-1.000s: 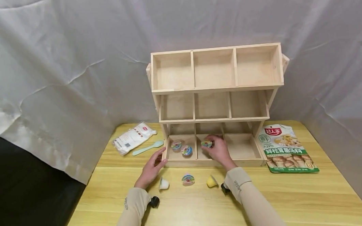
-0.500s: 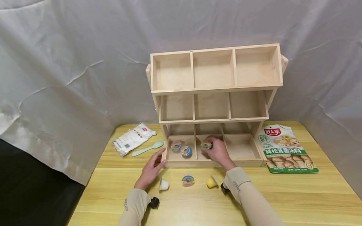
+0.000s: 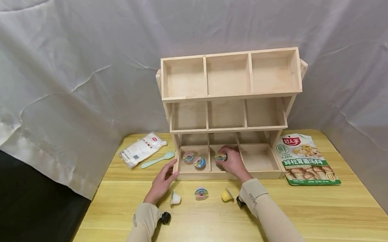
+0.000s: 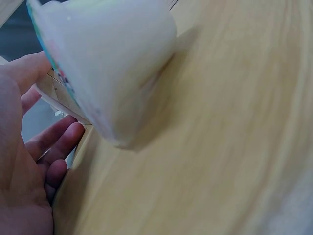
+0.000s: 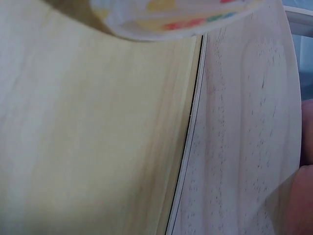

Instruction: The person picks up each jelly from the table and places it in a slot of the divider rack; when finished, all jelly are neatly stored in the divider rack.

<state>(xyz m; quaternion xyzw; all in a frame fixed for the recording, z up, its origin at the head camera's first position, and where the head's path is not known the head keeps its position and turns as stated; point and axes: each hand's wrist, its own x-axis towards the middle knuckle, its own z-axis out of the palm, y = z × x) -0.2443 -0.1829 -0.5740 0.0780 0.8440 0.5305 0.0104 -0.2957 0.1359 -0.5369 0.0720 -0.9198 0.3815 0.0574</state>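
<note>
My right hand [image 3: 234,163] reaches into the bottom middle compartment of a three-tier wooden rack [image 3: 231,174] and pinches a jelly cup [image 3: 220,157] with a colourful lid. Fairly straight fingers of my left hand [image 3: 162,182] rest at the rack's lower left front corner. Two more jelly cups lie in the bottom left compartment, one with a pink-edged lid [image 3: 188,156] and one with a blue rim [image 3: 199,162]. On the table in front are a white jelly cup [image 4: 112,63] on its side close to my left hand, a pink jelly cup [image 3: 201,193] and a yellow jelly cup [image 3: 226,195].
Left of the rack lie a white plastic packet [image 3: 142,149] and a pale green spoon [image 3: 158,160]. A green and white food pouch [image 3: 308,159] lies to its right. Grey cloth [image 3: 96,86] hangs behind and at both sides of the wooden table [image 3: 199,230].
</note>
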